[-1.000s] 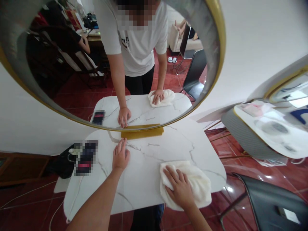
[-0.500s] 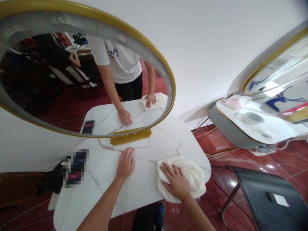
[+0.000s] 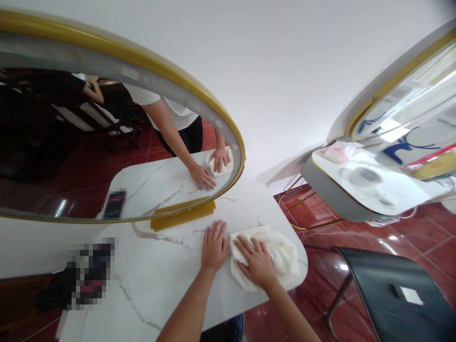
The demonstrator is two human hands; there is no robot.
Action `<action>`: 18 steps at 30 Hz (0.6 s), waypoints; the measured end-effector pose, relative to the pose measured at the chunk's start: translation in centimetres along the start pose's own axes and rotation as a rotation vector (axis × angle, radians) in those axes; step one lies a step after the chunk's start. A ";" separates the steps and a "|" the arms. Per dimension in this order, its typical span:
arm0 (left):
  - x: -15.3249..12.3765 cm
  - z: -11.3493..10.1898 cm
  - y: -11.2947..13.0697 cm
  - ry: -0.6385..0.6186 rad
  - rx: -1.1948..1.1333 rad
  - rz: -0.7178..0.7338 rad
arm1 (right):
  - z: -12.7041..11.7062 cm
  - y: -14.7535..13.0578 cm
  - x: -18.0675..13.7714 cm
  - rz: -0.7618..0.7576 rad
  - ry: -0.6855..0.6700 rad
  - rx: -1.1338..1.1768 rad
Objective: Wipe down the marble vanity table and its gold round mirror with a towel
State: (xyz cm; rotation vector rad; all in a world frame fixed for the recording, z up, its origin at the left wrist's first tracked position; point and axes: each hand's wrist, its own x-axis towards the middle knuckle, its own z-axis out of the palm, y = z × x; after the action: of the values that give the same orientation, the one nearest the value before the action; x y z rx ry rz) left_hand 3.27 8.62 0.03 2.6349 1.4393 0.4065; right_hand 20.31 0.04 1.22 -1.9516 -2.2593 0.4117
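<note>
A crumpled white cloth (image 3: 283, 254) lies on the right end of a white marble-patterned table (image 3: 153, 270). My right hand (image 3: 257, 261) is on top of its left part, palm down, pressing it to the table with the fingers slightly bent into the fabric. Just left of the cloth, my left hand (image 3: 214, 247) rests flat on the bare tabletop with its fingers stretched out and nothing in it. A small gap separates that hand from the cloth. Both hands and the cloth also appear in the gold-framed mirror (image 3: 199, 89) at the back.
The mirror's gold base (image 3: 183, 216) stands behind my left hand. A blurred-out dark item (image 3: 94, 270) lies at the table's left end. On the right are a black chair (image 3: 388, 280) and a second white table (image 3: 388, 190) with things on it. Another person shows in the mirror.
My left hand has slid right across the tabletop, closer to the cloth. My right hand stays on the cloth, which has hardly moved on the table. The view has shifted slightly right.
</note>
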 end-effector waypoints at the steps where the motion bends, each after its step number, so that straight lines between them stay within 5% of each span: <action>1: 0.0 0.0 -0.1 -0.001 0.006 0.000 | -0.3 0.3 0.8 0.000 -0.002 -0.002; 18: 0.0 0.6 -0.3 -0.066 0.009 -0.039 | -4.3 2.6 17.1 -0.068 0.032 -0.059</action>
State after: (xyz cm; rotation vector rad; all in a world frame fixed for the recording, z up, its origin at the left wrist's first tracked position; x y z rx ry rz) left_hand 3.18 8.80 -0.64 2.5969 1.4726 0.3074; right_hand 21.25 17.72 3.22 -1.8874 -2.3357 0.3071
